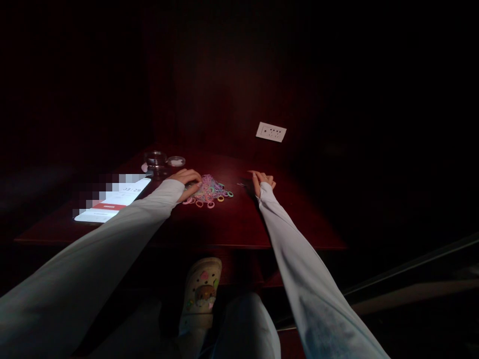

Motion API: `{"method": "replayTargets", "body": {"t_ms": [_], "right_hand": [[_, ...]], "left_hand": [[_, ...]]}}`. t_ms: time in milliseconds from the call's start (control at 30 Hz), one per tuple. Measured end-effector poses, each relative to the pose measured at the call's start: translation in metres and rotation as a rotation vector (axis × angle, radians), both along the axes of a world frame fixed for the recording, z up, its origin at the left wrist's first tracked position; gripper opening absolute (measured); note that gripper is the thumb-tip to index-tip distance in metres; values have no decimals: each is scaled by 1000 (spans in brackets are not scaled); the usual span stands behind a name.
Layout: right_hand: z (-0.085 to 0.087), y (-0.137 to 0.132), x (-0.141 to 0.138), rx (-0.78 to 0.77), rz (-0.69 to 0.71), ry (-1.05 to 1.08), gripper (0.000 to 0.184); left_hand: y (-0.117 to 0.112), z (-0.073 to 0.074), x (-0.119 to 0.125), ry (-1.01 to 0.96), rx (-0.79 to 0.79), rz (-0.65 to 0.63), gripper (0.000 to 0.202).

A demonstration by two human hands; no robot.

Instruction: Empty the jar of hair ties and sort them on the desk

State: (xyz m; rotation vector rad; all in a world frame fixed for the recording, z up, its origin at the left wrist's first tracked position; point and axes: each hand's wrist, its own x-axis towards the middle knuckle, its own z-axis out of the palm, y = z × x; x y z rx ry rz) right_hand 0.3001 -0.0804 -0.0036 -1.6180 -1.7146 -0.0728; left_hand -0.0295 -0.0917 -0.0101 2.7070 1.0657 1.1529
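Note:
On a dark red table lies a pile of small pastel hair ties [212, 189], some of them as loose rings along its front edge. My left hand [187, 180] rests at the left side of this pile, fingers curved over it and thumb apart from them. To the right, my right hand [265, 180] is over the table with the index finger stretched out leftward and the other fingers bent; I see nothing held in it. A few small hair ties [241, 185] lie between the right hand and the pile.
A clear round jar [155, 160] stands at the back left beside a clear lid [175, 161]. A lit phone [116, 202] lies on the left of the table [224, 232]. A white socket plate [271, 132] is on the wall. Below the table edge is a decorated clog [202, 284].

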Motion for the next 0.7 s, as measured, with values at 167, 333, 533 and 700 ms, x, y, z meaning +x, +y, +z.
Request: {"method": "replayTargets", "body": {"t_ms": [167, 333, 533, 700], "right_hand": [[2, -7, -33, -18, 302, -53, 30], [-2, -8, -67, -35, 545, -120, 29], [0, -12, -64, -101, 537, -129, 19], [-4, -12, -62, -153, 563, -156, 19]], "left_hand": [[0, 1, 1, -25, -22, 105, 39], [-4, 4, 1, 84, -22, 43, 38], [-6, -2, 7, 186, -39, -24, 41], [-4, -4, 6, 160, -47, -10, 41]]}}
